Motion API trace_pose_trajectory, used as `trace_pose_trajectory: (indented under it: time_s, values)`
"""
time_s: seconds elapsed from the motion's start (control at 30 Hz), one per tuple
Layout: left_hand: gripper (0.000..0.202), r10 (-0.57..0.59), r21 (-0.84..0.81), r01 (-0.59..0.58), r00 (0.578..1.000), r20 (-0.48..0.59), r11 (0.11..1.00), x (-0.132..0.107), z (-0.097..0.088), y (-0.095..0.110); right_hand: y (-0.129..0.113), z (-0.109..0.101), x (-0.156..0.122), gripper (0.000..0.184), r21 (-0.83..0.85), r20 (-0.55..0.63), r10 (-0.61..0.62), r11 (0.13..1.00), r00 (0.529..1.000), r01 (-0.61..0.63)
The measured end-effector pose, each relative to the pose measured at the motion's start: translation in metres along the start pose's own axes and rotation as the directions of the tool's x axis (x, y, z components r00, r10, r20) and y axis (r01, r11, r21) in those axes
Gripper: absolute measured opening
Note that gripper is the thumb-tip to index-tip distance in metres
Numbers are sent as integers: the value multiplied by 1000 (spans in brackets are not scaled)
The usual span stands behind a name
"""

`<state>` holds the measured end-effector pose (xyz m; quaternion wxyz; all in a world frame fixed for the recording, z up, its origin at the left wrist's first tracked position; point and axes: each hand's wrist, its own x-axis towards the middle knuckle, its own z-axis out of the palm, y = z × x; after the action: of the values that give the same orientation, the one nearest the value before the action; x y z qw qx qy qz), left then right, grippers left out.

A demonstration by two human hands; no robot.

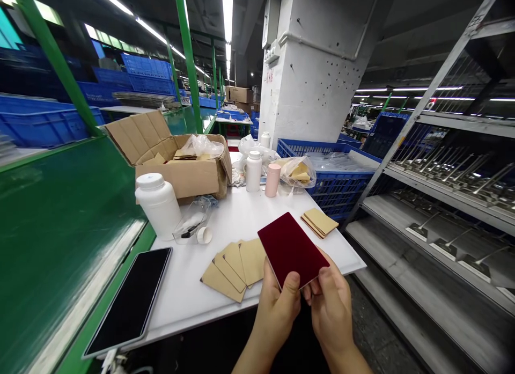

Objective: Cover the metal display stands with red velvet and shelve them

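Between my two hands is a flat, dark red rectangular panel with a smooth, velvety-looking face, the red panel (pixel 293 250), tilted above the table's front edge. My left hand (pixel 279 299) grips its lower left side, thumb on the face. At the lower right corner my right hand (pixel 332 293) pinches it, thumb in front; the fingers behind are partly hidden. Several tan paper pieces (pixel 229 266) lie fanned out just left of the panel, partly covered by it. A small stack of tan paper pieces (pixel 319 222) rests to the right.
On the white table (pixel 225 213) stand an open cardboard box (pixel 181 175), a large white bottle (pixel 157 205), a smaller white bottle (pixel 253 171) and a pink jar (pixel 272 180). A black-screened tablet (pixel 131 296) lies left. Metal shelving (pixel 402 202) rises at right, beside a blue crate (pixel 333 191).
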<state>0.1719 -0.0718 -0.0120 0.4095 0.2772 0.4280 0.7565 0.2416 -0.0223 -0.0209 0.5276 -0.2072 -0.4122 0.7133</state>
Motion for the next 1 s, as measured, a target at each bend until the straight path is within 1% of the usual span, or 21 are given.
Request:
trace_pose_trajectory:
  time_s: [0.07, 0.13, 0.23, 0.3, 0.47, 0.57, 0.7, 1.0]
  values:
    - [64, 1, 23, -1, 1000, 1, 1000, -1, 0, -4, 0, 4, 3, 36, 16, -95, 38, 999, 995, -37]
    - [67, 19, 41, -19, 1000, -18, 999, -2, 1, -8, -1, 6, 5, 34, 28, -151, 76, 997, 986, -73]
    - [69, 45, 31, -44, 998, -33, 999, -4, 3, -10, -4, 8, 7, 34, 6, -120, 113, 994, 986, -113]
    - [69, 59, 2, -59, 998, -17, 998, -6, 5, -10, -6, 7, 6, 35, -15, -87, 104, 994, 991, -105]
    - [67, 91, -77, -87, 995, 40, 993, -9, 7, -9, -7, 2, 2, 33, -53, -36, 32, 998, 999, -34]
    - [70, 58, -83, -54, 997, 44, 995, -11, 7, -9, -4, 0, 1, 30, -75, -15, -19, 997, 1000, 18]
    - [68, 35, -106, -28, 997, 66, 994, -12, 6, -9, -1, -2, 2, 29, -112, 0, -64, 992, 998, 64]
    - [65, 54, -147, -40, 995, 90, 988, -12, 5, -11, 0, -1, 1, 31, -161, -16, -94, 983, 995, 90]
